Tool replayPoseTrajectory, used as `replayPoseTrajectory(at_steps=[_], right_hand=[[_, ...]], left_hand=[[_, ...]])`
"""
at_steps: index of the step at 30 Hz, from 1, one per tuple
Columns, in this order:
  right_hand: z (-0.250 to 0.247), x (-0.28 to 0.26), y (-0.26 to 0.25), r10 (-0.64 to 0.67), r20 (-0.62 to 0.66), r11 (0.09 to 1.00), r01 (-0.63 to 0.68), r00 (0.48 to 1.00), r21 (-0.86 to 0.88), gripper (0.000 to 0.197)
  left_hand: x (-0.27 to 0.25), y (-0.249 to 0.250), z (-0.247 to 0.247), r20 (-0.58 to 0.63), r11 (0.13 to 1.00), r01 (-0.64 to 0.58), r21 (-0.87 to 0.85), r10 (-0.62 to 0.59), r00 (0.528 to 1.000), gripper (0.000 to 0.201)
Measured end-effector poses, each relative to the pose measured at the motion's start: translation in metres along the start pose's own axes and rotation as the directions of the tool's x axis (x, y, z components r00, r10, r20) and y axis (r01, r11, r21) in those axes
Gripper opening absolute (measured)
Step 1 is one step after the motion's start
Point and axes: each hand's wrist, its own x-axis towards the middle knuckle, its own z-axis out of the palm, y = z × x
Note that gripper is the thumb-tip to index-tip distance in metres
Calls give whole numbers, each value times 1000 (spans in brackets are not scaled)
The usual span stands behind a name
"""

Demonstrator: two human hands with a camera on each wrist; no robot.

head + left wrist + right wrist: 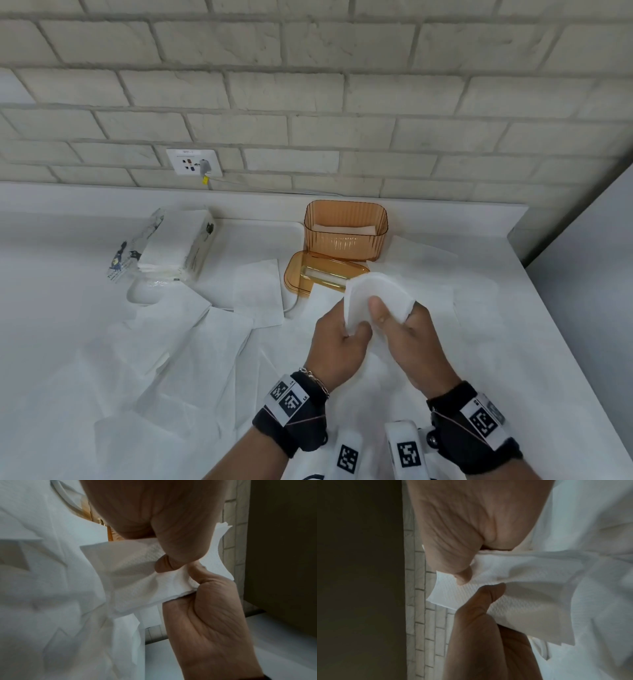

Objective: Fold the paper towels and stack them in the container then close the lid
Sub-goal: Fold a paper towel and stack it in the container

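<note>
A folded paper towel is being held up above the counter, toward its right side, and it is bowing into a rounded curve between both hands. The left hand is pinching the towel's lower left part, thumb in front and fingers behind. The right hand is gripping its right part, with the thumb pressing on the front face and the fingertips showing past the far edge. In the wrist views both thumbs are lying on the embossed sheet, close together.

Just behind the towel, the orange lid is lying on the counter, partly hidden by it. The orange ribbed container is standing open just beyond the lid, near the counter's back edge, with white folded sheets lying in its bottom.

Loose paper towels are lying spread and overlapping across the middle and left of the counter. An opened pack of towels is resting toward the back left. A wall socket with a plug in it is sitting in the brick wall above the back edge.
</note>
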Motion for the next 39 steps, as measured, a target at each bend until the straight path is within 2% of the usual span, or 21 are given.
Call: replayPoseTrajectory(at_steps=[3,6,9,11,13,17,20,23,27,30,33,35,39], right_hand=[[-4,-5,16,22,44,999,-21,999,-31,24],[-6,-8,35,192,-3,981,-192,981,-33,34],[-6,-7,45,233,-15,972,-233,972,-30,33],[-6,-6,43,219,-14,976,-219,976,-7,31],[-8,-5,35,179,7,984,-179,984,23,30],[-15,-6,23,97,73,994,-101,993,48,37],[-18,-7,34,131,88,990,-135,987,45,40],[-16,-8,39,176,59,983,-178,983,32,41],[-15,-7,21,64,93,994,-72,994,86,34],[-21,-7,15,18,109,993,-31,994,114,39],[-21,-9,28,49,138,997,-58,989,59,41],[-19,-10,35,97,134,994,-104,986,45,39],[-17,-8,26,92,138,991,-103,986,80,32]], left_hand=[[-6,-18,6,1,998,10,59,-10,1000,29],[-12,-35,8,32,991,60,120,-65,997,37],[-10,-38,9,44,988,111,107,-116,992,28],[-8,-33,9,38,992,104,69,-107,994,18],[-5,-26,9,27,996,85,27,-86,996,26],[-3,-18,4,54,998,32,-44,-30,998,30],[-8,-29,3,76,996,84,7,-85,994,36],[-11,-32,4,77,995,89,36,-92,993,25],[-7,-8,1,48,993,15,-121,-9,999,32],[-5,-9,-1,39,990,22,-142,-16,999,34],[-9,-19,0,70,998,49,-28,-47,996,37],[-12,-21,2,96,999,29,27,-31,995,46],[-8,-8,2,72,998,12,-67,-7,997,46]])
